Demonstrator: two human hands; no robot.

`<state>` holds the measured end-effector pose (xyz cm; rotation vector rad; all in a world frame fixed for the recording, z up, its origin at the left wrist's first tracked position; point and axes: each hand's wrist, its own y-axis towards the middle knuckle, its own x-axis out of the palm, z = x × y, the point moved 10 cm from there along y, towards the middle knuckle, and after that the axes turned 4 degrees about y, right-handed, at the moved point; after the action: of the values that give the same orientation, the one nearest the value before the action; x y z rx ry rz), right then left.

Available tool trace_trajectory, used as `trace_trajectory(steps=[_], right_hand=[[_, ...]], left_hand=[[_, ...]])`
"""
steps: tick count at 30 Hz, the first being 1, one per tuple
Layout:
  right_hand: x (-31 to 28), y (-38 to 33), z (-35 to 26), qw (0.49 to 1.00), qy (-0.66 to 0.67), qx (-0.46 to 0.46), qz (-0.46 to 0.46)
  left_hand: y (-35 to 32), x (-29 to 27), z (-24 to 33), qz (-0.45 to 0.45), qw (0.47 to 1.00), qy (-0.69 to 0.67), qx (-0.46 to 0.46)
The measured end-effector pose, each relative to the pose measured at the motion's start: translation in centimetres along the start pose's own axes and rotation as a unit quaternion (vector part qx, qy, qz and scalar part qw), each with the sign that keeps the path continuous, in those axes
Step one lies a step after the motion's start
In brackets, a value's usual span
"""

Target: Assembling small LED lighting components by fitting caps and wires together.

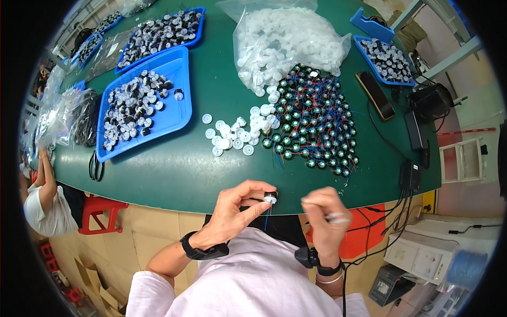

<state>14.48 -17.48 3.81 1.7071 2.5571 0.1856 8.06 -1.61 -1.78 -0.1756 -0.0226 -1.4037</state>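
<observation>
Near the table's front edge, my left hand [240,206] pinches a small round black part with a white plastic cap [270,197]; thin red and blue wires hang down from it. To its right my right hand [326,214] is raised, apart from that part, with its fingers curled together. Something whitish shows by those fingers, slightly blurred, and I cannot make out what it is. Beyond my hands lies a loose group of white plastic caps [232,134]. Beside them spread many black round wired parts [317,124] with green faces.
A clear bag of white caps [288,39] stands at the back. Blue trays [182,100] hold capped parts at left and right. A phone [375,95], black boxes [417,129] and cables lie at right. Scissors [96,168] lie left. Another person [50,203] sits far left.
</observation>
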Motion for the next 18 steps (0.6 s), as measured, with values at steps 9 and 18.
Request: trace_trajectory(steps=[9,18], right_hand=[[4.8,0.1,2.0,0.992,-0.077,0.022,-0.094],[0.5,0.7,3.1,0.992,0.002,-0.032,0.122]], left_hand=[[-1.2,-1.0,1.0,0.005,1.000,0.020,0.016],[2.1,-10.3,4.8,0.179,0.981,-0.058,0.042]])
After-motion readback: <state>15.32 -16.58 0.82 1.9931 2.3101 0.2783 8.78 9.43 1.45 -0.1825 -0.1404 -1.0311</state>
